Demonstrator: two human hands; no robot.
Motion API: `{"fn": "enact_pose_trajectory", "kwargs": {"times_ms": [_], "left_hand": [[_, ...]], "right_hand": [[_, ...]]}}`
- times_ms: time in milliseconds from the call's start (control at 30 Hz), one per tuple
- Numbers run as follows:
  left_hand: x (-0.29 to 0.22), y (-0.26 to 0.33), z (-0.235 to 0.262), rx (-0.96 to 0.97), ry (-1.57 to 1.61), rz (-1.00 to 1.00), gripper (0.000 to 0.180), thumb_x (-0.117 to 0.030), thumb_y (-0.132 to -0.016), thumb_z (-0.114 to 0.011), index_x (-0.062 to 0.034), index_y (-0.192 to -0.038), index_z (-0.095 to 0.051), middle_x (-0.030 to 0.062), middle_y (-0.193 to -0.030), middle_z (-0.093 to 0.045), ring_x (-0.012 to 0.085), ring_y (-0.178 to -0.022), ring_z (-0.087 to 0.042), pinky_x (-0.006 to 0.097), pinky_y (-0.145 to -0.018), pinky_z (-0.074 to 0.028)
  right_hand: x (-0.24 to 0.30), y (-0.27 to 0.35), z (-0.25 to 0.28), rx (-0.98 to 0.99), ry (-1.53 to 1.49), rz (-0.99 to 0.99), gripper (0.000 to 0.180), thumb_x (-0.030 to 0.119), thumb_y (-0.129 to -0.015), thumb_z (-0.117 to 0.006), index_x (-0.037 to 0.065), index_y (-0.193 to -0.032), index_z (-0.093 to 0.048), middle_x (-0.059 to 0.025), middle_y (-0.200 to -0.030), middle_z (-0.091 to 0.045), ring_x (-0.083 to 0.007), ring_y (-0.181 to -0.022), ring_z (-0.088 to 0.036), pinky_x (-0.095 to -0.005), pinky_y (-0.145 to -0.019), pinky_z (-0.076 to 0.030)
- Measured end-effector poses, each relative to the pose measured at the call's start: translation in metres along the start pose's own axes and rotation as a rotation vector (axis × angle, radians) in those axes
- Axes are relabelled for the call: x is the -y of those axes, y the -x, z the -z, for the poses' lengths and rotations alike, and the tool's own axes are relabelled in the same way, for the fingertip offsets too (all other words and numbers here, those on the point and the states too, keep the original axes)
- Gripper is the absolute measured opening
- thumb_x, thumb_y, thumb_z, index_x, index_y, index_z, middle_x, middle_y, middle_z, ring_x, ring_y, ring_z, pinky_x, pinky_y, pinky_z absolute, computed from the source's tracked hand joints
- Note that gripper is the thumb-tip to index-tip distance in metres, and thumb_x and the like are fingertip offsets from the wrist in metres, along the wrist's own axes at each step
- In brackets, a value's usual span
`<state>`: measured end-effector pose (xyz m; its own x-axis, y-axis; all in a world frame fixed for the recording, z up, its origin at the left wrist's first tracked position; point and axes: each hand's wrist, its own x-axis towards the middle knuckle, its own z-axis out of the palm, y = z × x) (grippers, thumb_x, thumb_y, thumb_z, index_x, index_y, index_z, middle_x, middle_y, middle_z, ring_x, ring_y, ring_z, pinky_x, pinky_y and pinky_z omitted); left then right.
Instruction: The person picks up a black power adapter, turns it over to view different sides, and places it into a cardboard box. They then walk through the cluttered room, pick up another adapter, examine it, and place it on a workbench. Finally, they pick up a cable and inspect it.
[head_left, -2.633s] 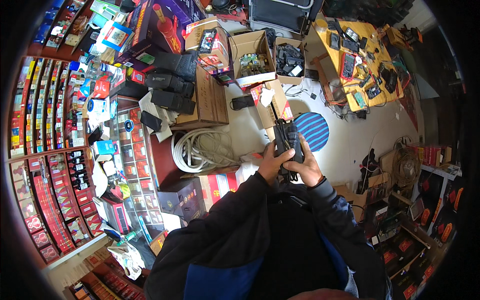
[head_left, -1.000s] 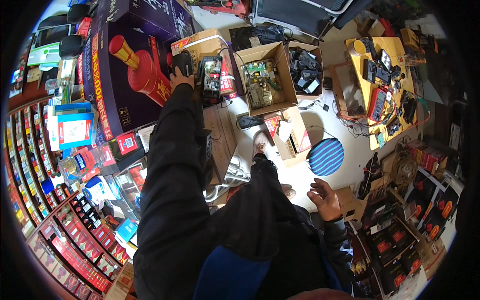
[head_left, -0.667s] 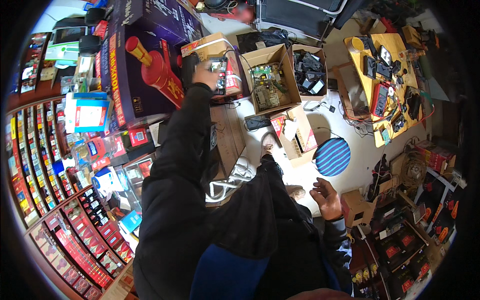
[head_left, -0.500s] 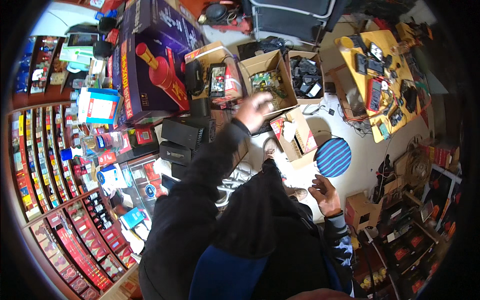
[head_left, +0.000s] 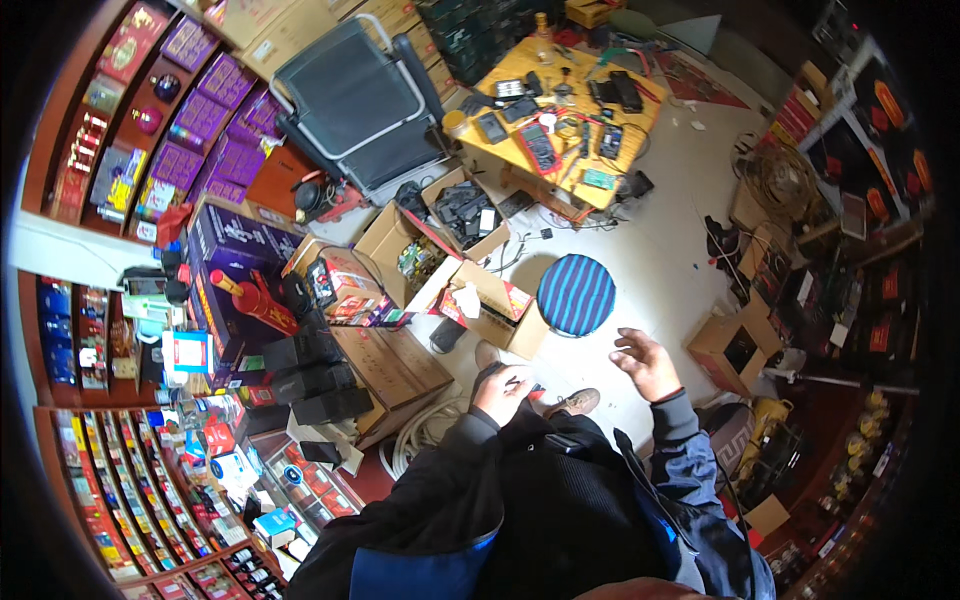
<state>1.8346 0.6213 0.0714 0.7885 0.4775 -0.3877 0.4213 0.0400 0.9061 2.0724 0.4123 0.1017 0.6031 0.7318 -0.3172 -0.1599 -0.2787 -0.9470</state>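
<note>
Right hand (head_left: pixel 647 366) hangs loosely spread, the round striped seat (head_left: pixel 576 295) ahead to its left.

Dark long-sleeved jacket (head_left: pixel 425 500) filling lower centre of frame; blue panel (head_left: pixel 425 572) showing near lower edge; brownish shoe (head_left: pixel 578 401) appearing below centre.

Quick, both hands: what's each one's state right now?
Left hand: partly curled; cannot tell whether it holds something small.
Right hand: open, loosely bent, nothing seen in it.
</note>
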Motion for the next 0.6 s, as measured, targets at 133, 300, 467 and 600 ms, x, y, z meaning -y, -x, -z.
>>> {"fn": "enact_pose_trajectory", "kwargs": {"times_ms": [133, 300, 467, 600], "left_hand": [[-0.030, -0.016, -0.051, 0.065, -0.174, -0.112, 0.025, -0.011, -0.094, -0.069, -0.0014, -0.116, -0.067, 0.0089, -0.101, -0.070, 0.0149, -0.095, -0.066, 0.028, -0.084, -0.053], [-0.065, -0.034, -0.103, 0.189, -0.303, -0.090, 0.029, -0.013, -0.094, -0.070, -0.0016, -0.120, -0.067, 0.0105, -0.104, -0.071, 0.0161, -0.096, -0.066, 0.030, -0.088, -0.053], [-0.074, -0.062, -0.148, 0.251, -0.285, -0.079, 0.027, -0.012, -0.094, -0.070, -0.0011, -0.118, -0.067, 0.0117, -0.108, -0.070, 0.0179, -0.098, -0.067, 0.030, -0.089, -0.053], [-0.088, -0.102, -0.192, 0.309, -0.303, -0.110, 0.025, -0.011, -0.094, -0.069, -0.0007, -0.116, -0.067, 0.0111, -0.106, -0.071, 0.0176, -0.097, -0.067, 0.030, -0.088, -0.053]], "right_hand": [[-0.029, 0.066, 0.084, -0.261, -0.159, -0.118, 0.046, 0.013, -0.091, -0.069, -0.007, -0.130, -0.056, -0.0130, -0.108, -0.069, -0.0192, -0.098, -0.066, -0.0306, -0.086, -0.053], [-0.051, 0.106, 0.144, -0.462, -0.327, -0.139, 0.040, 0.017, -0.095, -0.068, -0.001, -0.129, -0.056, -0.0049, -0.103, -0.068, -0.0137, -0.091, -0.066, -0.0284, -0.081, -0.052], [-0.041, 0.084, 0.191, -0.416, -0.292, -0.027, 0.040, 0.014, -0.095, -0.069, -0.002, -0.128, -0.055, -0.0035, -0.101, -0.066, -0.0124, -0.090, -0.063, -0.0281, -0.082, -0.052], [0.014, 0.044, 0.243, -0.465, -0.317, 0.045, 0.040, 0.012, -0.093, -0.071, -0.003, -0.127, -0.058, -0.0055, -0.110, -0.065, -0.0128, -0.099, -0.062, -0.0274, -0.090, -0.051]]}}
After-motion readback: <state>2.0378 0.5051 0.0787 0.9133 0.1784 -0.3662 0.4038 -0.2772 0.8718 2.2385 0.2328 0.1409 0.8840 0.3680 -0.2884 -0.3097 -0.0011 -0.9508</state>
